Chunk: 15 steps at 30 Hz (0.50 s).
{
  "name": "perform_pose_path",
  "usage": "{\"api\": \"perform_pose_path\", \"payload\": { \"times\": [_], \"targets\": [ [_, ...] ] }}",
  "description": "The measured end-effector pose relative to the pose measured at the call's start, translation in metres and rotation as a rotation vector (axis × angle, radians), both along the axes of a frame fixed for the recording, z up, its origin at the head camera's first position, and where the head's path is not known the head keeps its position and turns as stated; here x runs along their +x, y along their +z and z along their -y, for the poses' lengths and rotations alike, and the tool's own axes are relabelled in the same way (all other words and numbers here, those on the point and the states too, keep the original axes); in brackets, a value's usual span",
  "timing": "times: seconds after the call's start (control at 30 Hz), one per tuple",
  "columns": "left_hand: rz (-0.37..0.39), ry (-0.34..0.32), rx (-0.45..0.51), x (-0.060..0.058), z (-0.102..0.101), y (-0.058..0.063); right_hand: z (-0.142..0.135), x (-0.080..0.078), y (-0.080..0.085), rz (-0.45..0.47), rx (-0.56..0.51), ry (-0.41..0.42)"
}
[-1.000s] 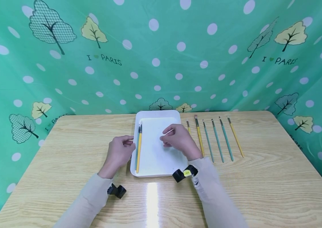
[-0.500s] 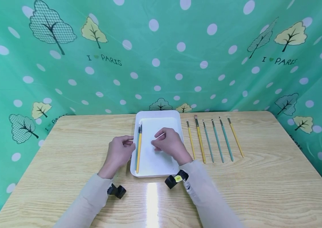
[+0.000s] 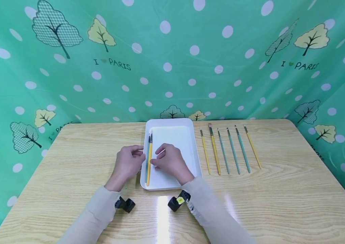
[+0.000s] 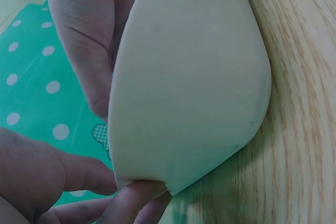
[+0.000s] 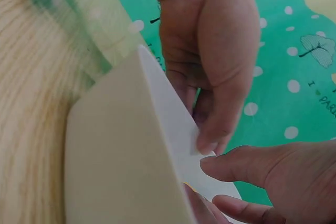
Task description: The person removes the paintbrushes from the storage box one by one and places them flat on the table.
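A white tray (image 3: 176, 135) lies on the table, with a teal paintbrush (image 3: 146, 166) and a yellow paintbrush (image 3: 149, 169) lengthwise along its left side. My left hand (image 3: 128, 164) grips the tray's left wall; in the left wrist view its thumb is at the rim and other fingers bend against the outer side. My right hand (image 3: 170, 162) is over the tray, fingertips beside the yellow paintbrush's handle. In the right wrist view the thumb and fingers of the right hand (image 5: 278, 182) stand apart; the tray wall hides some fingertips. Whether they touch the brush I cannot tell.
Right of the tray, several more paintbrushes lie in a spaced row on the wooden table (image 3: 297, 189), among them a thin yellow paintbrush (image 3: 205, 150) and a thicker yellow paintbrush (image 3: 214, 152). A green patterned cloth (image 3: 172, 84) hangs behind the table.
My right hand has moved left and slightly nearer across the tray, from its right half to the yellow paintbrush. My left hand has stayed at the tray's left wall.
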<state>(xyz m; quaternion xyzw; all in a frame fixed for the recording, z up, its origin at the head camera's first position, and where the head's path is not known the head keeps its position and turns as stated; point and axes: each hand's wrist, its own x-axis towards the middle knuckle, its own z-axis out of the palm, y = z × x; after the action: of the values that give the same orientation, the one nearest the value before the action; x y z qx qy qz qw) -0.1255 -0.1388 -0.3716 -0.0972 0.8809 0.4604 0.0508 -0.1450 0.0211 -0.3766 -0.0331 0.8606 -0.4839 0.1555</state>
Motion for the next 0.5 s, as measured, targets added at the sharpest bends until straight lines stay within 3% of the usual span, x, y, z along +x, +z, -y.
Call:
{"api": "perform_pose_path", "payload": {
  "times": [0.5],
  "targets": [
    [-0.016, -0.008, -0.006, -0.001, 0.001, 0.0, 0.017, 0.012, -0.009, -0.065, 0.064, 0.0]
  ]
}}
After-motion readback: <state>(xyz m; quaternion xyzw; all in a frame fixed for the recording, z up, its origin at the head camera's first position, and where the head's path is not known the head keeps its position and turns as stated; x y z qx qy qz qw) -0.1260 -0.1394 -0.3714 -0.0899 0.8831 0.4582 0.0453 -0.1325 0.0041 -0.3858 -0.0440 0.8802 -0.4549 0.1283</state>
